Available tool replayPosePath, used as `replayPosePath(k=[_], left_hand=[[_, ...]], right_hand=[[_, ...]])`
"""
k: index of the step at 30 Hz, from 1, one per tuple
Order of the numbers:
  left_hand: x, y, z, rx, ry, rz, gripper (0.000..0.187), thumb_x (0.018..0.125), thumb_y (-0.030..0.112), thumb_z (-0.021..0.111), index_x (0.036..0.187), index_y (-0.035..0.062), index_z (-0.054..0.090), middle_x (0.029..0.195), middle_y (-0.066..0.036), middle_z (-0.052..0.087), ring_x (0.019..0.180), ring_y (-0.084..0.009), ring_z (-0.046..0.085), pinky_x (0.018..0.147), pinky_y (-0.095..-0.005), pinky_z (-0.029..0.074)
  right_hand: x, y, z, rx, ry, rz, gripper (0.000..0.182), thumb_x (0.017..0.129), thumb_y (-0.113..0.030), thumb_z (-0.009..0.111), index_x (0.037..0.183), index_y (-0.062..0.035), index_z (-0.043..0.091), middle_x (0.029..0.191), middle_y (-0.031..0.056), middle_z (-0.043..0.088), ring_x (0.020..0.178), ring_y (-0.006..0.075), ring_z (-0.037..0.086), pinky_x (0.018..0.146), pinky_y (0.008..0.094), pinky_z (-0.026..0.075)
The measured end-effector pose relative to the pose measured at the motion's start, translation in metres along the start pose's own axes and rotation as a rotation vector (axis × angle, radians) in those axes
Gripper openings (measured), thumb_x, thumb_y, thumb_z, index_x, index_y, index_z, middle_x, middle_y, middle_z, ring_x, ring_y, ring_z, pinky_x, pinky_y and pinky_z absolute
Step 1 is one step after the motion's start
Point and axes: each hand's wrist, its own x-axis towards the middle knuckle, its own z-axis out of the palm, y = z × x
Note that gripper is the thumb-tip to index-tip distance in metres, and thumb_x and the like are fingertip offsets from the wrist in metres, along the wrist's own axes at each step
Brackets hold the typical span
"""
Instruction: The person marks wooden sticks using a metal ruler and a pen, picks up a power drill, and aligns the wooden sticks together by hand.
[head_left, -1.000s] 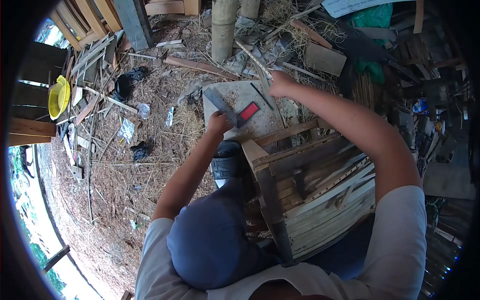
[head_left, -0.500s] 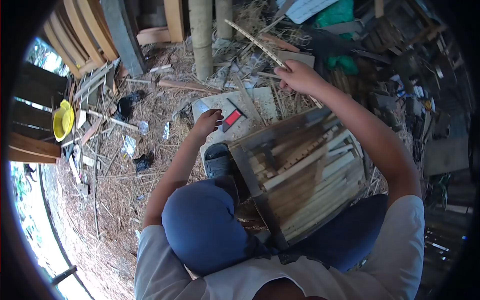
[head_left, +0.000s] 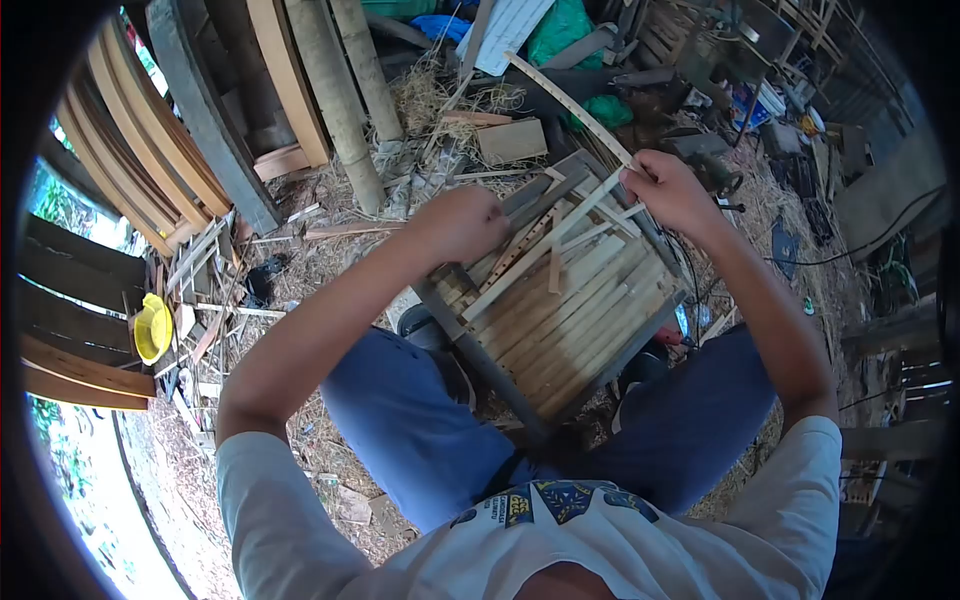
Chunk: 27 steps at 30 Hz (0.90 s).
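Note:
My right hand is closed on a long thin wooden strip with marks along it, which rises up and to the left. My left hand is curled over the upper left side of a wooden frame; what its fingers hold, if anything, is hidden. The frame lies tilted between my knees, with slats across it. Loose wooden strips lie on the slats, and one pale strip runs up to just beneath my right hand.
A yellow bowl stands at the left. Bamboo posts and curved boards rise at the upper left. Straw and wood scraps cover the ground. A small wooden block lies beyond the frame, and a cable runs at the right.
My left hand has moved right, from over the pale board to the frame. My right hand, still with the marked strip, is lower and further right. The view has shifted, and the frame appears turned.

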Motion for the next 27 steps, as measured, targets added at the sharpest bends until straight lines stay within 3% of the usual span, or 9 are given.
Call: replayPosePath(k=[3,6,8,12,15,18,21,24,27], left_hand=[[0.001,0.033,0.040,0.181,0.063,-0.040,0.024,0.101,0.021,0.069,0.103,0.0008,0.083,0.104,-0.023,0.082,0.096,-0.0410,0.081,0.085,-0.0522,0.064],[0.010,0.017,0.087,0.388,0.266,0.115,0.015,0.095,0.011,0.070,0.099,0.0029,0.081,0.100,-0.022,0.080,0.096,-0.0413,0.081,0.081,-0.0523,0.065],[0.017,0.008,0.102,0.372,0.248,0.083,0.015,0.100,0.013,0.067,0.099,0.0039,0.078,0.104,-0.021,0.077,0.099,-0.0427,0.078,0.082,-0.0545,0.063],[0.019,0.008,0.108,0.370,0.303,0.130,0.016,0.103,0.017,0.066,0.101,0.0058,0.077,0.110,-0.021,0.075,0.100,-0.0426,0.077,0.082,-0.0564,0.061],[0.025,0.008,0.115,0.342,0.327,0.075,0.019,0.104,0.022,0.067,0.100,0.0064,0.076,0.113,-0.020,0.074,0.099,-0.0427,0.076,0.083,-0.0574,0.060],[0.037,0.007,0.112,0.214,0.358,0.045,0.023,0.103,0.027,0.069,0.105,0.0054,0.078,0.111,-0.020,0.076,0.099,-0.0426,0.077,0.084,-0.0564,0.061],[0.043,0.011,0.100,0.183,0.239,-0.026,0.031,0.103,0.031,0.070,0.113,0.0031,0.078,0.108,-0.022,0.078,0.099,-0.0443,0.077,0.086,-0.0547,0.062],[0.047,0.023,0.069,0.216,0.178,-0.128,0.032,0.105,0.032,0.072,0.117,0.0028,0.078,0.101,-0.020,0.080,0.092,-0.0380,0.080,0.083,-0.0483,0.064],[0.036,0.033,0.029,-0.107,0.183,-0.083,0.029,0.109,0.030,0.073,0.115,0.0019,0.078,0.096,-0.014,0.080,0.084,-0.0260,0.081,0.078,-0.0409,0.064]], right_hand=[[-0.022,0.013,-0.013,0.062,-0.022,0.084,0.024,0.113,-0.026,0.069,0.098,-0.0069,0.067,0.084,0.0003,0.071,0.068,0.0067,0.051,0.062,0.0311,0.040],[-0.049,0.010,-0.012,0.218,-0.018,0.172,0.024,0.113,-0.027,0.069,0.099,-0.0081,0.067,0.082,0.0002,0.072,0.065,0.0036,0.048,0.057,0.0278,0.036],[-0.060,0.012,-0.005,0.304,-0.055,0.192,0.026,0.113,-0.028,0.069,0.097,-0.0072,0.067,0.080,-0.0007,0.069,0.066,0.0047,0.049,0.058,0.0291,0.038],[-0.063,0.046,0.018,0.092,-0.112,0.001,0.033,0.112,-0.028,0.071,0.092,-0.0020,0.067,0.076,-0.0006,0.064,0.069,0.0073,0.052,0.063,0.0343,0.043],[-0.067,0.045,0.013,0.034,-0.149,-0.024,0.029,0.113,-0.026,0.071,0.099,-0.0005,0.067,0.077,0.0010,0.064,0.069,0.0071,0.053,0.063,0.0348,0.043],[-0.085,0.030,0.009,0.248,-0.072,0.121,0.028,0.111,-0.026,0.072,0.107,0.0007,0.067,0.079,0.0059,0.068,0.072,0.0165,0.066,0.069,0.0374,0.051],[-0.089,0.041,0.005,0.283,-0.093,0.083,0.027,0.112,-0.025,0.071,0.113,0.0013,0.066,0.083,0.0055,0.068,0.075,0.0148,0.065,0.069,0.0369,0.051],[-0.089,0.058,0.003,0.318,-0.039,0.042,0.025,0.113,-0.025,0.070,0.112,-0.0002,0.067,0.085,0.0039,0.068,0.075,0.0116,0.063,0.069,0.0348,0.051],[-0.092,0.065,-0.004,0.399,0.067,0.079,0.024,0.114,-0.024,0.069,0.116,-0.0009,0.070,0.087,0.0015,0.067,0.077,0.0084,0.060,0.072,0.0306,0.050]])
